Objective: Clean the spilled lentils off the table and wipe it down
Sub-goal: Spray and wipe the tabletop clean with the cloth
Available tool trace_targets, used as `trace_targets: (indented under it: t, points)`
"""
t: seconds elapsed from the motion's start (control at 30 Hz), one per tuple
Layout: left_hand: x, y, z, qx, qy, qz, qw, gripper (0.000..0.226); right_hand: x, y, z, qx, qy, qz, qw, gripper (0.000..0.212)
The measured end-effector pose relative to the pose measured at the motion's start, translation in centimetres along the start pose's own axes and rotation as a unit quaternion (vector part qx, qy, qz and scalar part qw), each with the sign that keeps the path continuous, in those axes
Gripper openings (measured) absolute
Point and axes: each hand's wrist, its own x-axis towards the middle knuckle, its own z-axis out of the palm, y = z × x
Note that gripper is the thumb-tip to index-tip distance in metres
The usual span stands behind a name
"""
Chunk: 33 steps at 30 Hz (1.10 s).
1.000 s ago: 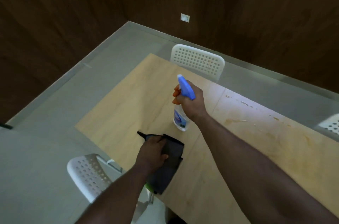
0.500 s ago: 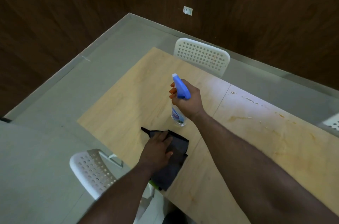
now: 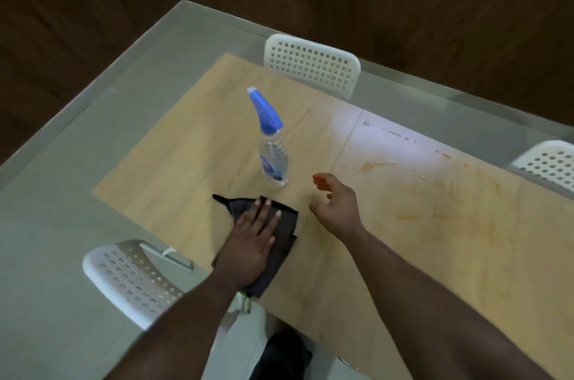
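The dark cloth lies at the near edge of the bench, pinned under the flat left hand; just beyond stands the spray bottle; the right hand hovers beside it, fingers loose, grasping nothing.

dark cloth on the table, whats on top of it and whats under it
The left hand lies flat on the dark cloth, fingers straight, pressing it onto the wooden table. Whatever lies beneath the cloth, residue or lentils, is covered and cannot be seen.
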Motion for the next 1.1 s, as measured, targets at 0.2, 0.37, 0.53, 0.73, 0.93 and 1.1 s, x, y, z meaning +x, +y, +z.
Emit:
trace_targets:
  t: [0.2,0.37,0.53,0.73,0.93,1.1]
  points:
    - [-3.2,6.9,2.1,-0.009,0.011,-0.006,1.000,0.061,-5.3,7.3,-2.5,-0.158,0.020,-0.016,0.987,0.060]
    - [-2.8,8.4,1.8,0.005,0.007,0.005,1.000,0.064,-6.9,12.4,-3.9,-0.301,0.020,-0.073,0.951,0.055]
    - [5.6,8.9,1.9,0.042,0.026,0.032,0.998,0.067,-6.3,14.4,-2.8,-0.322,0.047,-0.094,0.941,0.056]
    - [5.8,11.0,2.2,0.042,0.013,0.023,0.999,0.077,-6.7,14.7,-3.1,-0.330,0.043,-0.092,0.939,0.057]
    - [-7.3,9.7,3.4,0.027,0.000,-0.020,0.999,0.073,-7.3,14.0,-2.9,-0.341,0.031,-0.080,0.936,0.059]
    - [0.3,8.9,3.0,0.053,0.026,-0.030,0.998,0.074,-7.0,14.3,-2.4,-0.351,0.046,-0.092,0.931,0.059]
